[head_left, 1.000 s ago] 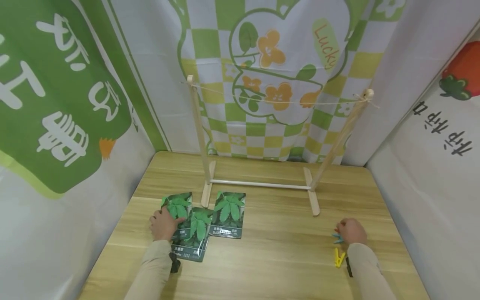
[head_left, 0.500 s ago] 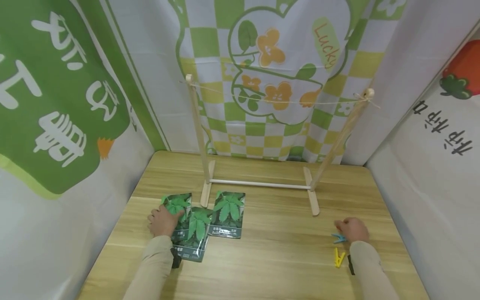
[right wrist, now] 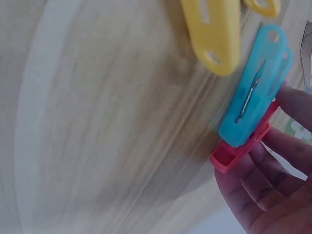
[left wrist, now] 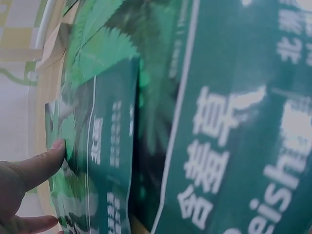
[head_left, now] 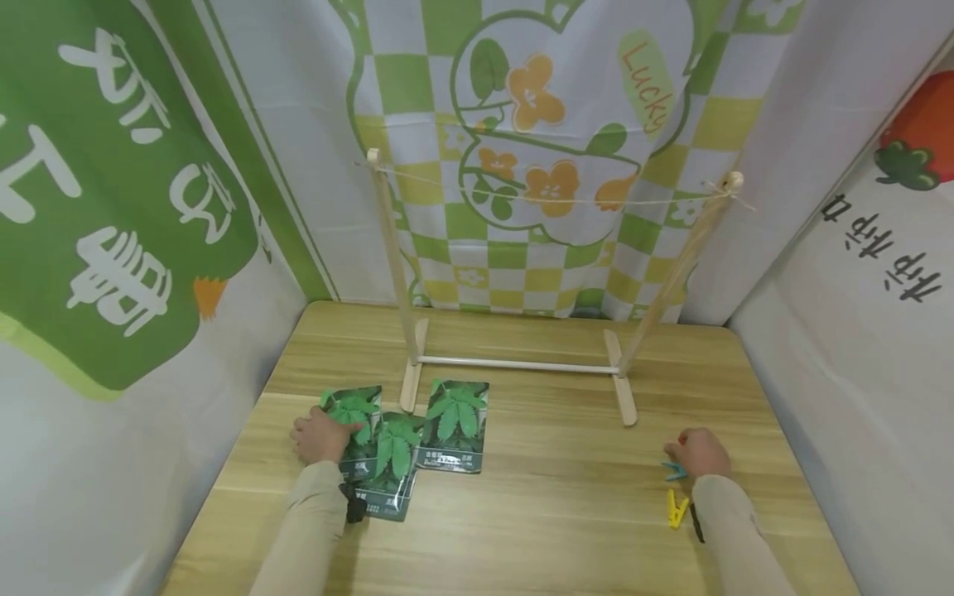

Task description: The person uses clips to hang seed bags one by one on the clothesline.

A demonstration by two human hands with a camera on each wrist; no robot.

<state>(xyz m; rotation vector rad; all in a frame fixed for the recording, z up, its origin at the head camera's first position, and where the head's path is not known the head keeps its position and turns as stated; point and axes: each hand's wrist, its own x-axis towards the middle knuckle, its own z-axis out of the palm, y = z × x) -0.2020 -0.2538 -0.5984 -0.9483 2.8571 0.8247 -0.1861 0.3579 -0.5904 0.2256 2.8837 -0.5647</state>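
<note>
My left hand rests on the leftmost green seed packet, which overlaps the middle packet. In the left wrist view its thumb lies on the packet's face, a finger near the edge. A third packet lies just right of these. At the right side, my right hand pinches a red clothespin between thumb and fingers, low over the table; the hand hides it in the head view. A blue clothespin sits right beside the red one, and a yellow clothespin lies nearer me.
Behind the packets stands a wooden frame with two posts, flat feet and a white crossbar. A thin string spans the post tops. Printed cloths hang around the wooden table.
My left hand has slid slightly left on the packet. The right hand stays by the clothespins, its fingers shifted a little, and the red clothespin has gone out of sight in the head view.
</note>
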